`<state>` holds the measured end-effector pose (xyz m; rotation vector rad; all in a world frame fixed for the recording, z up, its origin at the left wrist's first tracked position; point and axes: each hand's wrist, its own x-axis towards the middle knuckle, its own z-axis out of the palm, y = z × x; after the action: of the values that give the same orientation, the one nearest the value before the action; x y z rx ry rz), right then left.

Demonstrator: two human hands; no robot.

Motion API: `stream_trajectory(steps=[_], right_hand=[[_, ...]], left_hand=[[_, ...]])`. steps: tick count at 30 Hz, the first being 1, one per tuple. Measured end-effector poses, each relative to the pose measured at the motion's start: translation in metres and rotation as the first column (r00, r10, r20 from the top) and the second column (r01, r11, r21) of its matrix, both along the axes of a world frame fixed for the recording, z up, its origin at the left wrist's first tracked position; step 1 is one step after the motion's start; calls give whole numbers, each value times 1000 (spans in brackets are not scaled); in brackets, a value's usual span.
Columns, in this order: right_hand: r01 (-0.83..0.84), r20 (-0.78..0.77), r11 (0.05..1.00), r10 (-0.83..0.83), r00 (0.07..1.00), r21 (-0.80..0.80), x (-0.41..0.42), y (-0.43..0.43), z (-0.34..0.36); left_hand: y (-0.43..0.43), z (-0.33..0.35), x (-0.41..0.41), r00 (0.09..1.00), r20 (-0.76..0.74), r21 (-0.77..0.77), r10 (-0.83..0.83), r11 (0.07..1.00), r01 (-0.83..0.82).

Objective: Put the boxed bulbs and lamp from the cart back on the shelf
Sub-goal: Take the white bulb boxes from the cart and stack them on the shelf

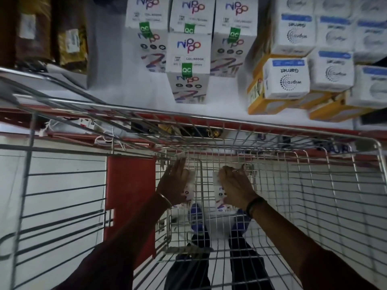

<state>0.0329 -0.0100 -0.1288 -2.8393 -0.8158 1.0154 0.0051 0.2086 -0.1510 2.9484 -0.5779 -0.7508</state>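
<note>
Both my hands reach down into the wire cart (272, 130). My left hand (174, 185) grips a tall white bulb box (189, 190) by its side. My right hand (234, 186) is wrapped over a second white bulb box (221, 200) of the same kind. The two boxes stand side by side at the cart's bottom, mostly hidden by my hands. Beyond the cart's far rim lies the white shelf (134, 88), where several matching Nippo boxes (189, 65) stand upright in rows.
Stacked white and yellow Wipro Garnet boxes (287, 78) fill the shelf's right side. Brown packets (35, 30) stand at the left. A red panel (129, 195) hangs on the cart's left wall. My feet in blue shoes (198, 218) show through the cart floor.
</note>
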Motion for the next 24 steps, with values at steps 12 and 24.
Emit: stream_trajectory(steps=[12,24], right_hand=[[194,7,960,-199,980,201,-22,-16,95],[195,156,861,-298,942,469,8,-10,306]], left_hand=[[1,87,-29,949,-142,-268,283,911,-312],[25,299,-3,918,165,-456,360,853,-253]])
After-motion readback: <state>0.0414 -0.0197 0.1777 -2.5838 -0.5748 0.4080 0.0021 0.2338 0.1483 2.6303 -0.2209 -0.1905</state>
